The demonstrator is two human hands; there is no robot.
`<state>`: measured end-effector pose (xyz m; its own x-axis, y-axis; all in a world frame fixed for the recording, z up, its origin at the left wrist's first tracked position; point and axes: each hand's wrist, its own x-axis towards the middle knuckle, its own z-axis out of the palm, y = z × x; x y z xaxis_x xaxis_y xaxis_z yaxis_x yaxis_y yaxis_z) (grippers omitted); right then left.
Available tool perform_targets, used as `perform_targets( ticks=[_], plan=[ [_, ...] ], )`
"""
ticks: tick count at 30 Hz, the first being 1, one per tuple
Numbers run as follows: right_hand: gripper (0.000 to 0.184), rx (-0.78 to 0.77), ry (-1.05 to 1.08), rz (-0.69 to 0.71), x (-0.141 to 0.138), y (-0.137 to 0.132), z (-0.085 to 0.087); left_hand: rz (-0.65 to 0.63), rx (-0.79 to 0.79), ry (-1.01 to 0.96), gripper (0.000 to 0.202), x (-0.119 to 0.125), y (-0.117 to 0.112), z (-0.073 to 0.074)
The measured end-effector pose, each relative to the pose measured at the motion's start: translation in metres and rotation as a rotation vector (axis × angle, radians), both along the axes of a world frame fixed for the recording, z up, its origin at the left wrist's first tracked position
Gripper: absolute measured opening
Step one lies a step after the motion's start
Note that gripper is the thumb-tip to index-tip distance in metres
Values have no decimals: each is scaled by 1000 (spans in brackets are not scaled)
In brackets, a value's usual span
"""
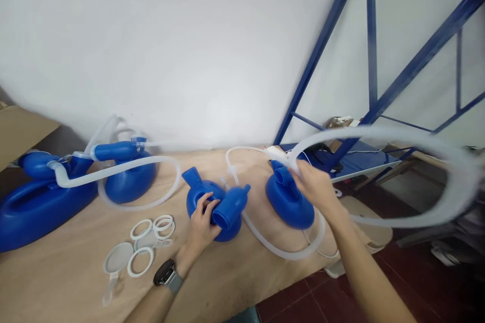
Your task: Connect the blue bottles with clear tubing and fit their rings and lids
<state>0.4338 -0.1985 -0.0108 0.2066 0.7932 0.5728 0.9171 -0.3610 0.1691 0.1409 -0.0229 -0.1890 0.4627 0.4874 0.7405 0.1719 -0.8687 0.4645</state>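
Note:
My left hand [202,222], with a watch on its wrist, is closed round a blue plastic funnel piece [231,205] that lies against a round blue container [200,197] on the brown table [76,277]. My right hand [316,186] grips a long translucent white tube [435,146], blurred with motion, which loops out wide to the right. That hand is just above a second blue round container [288,202], near its neck. A thinner clear tube [273,247] curves across the table between the two containers.
At the left sit two more blue containers [38,207], [129,176] fitted with white tubes. Several white rings [142,245] and a clear lid lie near my left wrist. A blue metal frame [371,60] stands at the right, over a red tiled floor.

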Motion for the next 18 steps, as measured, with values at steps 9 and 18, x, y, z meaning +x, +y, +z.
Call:
perform_targets(
  ticks=[9, 18],
  plan=[
    [41, -351, 395, -38, -19, 35, 16, -5, 44, -21, 48, 19, 14, -3],
    [33, -669, 547, 57, -26, 36, 15, -12, 60, -43, 48, 17, 12, -8]
  ],
)
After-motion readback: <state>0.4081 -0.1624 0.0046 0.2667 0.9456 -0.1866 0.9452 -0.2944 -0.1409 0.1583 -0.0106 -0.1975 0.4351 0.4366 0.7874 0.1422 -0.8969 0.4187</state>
